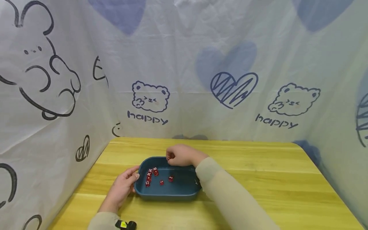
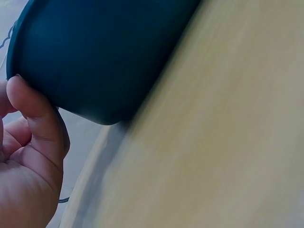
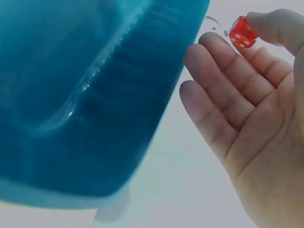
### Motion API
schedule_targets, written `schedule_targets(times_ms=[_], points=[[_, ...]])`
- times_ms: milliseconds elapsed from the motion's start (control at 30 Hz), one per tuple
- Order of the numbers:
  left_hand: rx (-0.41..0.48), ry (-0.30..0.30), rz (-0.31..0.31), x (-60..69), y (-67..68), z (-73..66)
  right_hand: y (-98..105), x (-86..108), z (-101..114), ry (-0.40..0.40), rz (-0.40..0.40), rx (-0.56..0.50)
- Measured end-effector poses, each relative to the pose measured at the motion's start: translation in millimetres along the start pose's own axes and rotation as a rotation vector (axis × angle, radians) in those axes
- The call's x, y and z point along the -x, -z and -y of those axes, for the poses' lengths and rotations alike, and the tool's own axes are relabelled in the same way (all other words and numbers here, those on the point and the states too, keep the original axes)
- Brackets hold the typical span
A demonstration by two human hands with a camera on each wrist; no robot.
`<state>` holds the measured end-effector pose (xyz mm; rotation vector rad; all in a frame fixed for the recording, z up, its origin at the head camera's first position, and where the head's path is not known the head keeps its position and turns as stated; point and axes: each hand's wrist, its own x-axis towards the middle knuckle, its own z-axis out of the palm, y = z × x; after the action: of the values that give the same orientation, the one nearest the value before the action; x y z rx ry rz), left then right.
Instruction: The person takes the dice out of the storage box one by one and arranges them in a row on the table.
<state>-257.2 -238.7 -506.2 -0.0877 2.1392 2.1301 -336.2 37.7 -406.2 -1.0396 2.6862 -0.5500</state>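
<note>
A dark blue-green plastic tray with rounded corners rests on the table. Inside lie several red dice with white pips, most of them clustered along the left side, with two others, a die and a die, nearer the middle. My left hand grips the tray's left end, thumb at the rim. Over the tray's far rim, my right hand pinches one red die between thumb and index finger. In the right wrist view the other fingers extend beside the tray's wall.
The yellow wood-grain table extends around the tray. White cloth printed with hearts and cartoon bears hangs behind the table and on both sides. A black device sits at the left wrist.
</note>
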Motion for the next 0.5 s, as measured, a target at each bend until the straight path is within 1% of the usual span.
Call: schedule_targets(times_ms=[133,200,367,500], points=[[0.006,0.002,0.006,-0.5,-1.5,6.3,2,7.5,-4,-0.026,-0.013,-0.013],[0.006,-0.004,-0.001,-0.7,-1.1,7.9,3,10.2,-5,-0.034,-0.018,-0.012],[-0.001,-0.019,-0.01,-1.4,0.5,6.9,7,19.8,-8,-0.031,-0.037,-0.003],[-0.013,-0.033,0.007,-2.2,1.0,3.9,11,31.3,-11,-0.036,-0.066,-0.016]])
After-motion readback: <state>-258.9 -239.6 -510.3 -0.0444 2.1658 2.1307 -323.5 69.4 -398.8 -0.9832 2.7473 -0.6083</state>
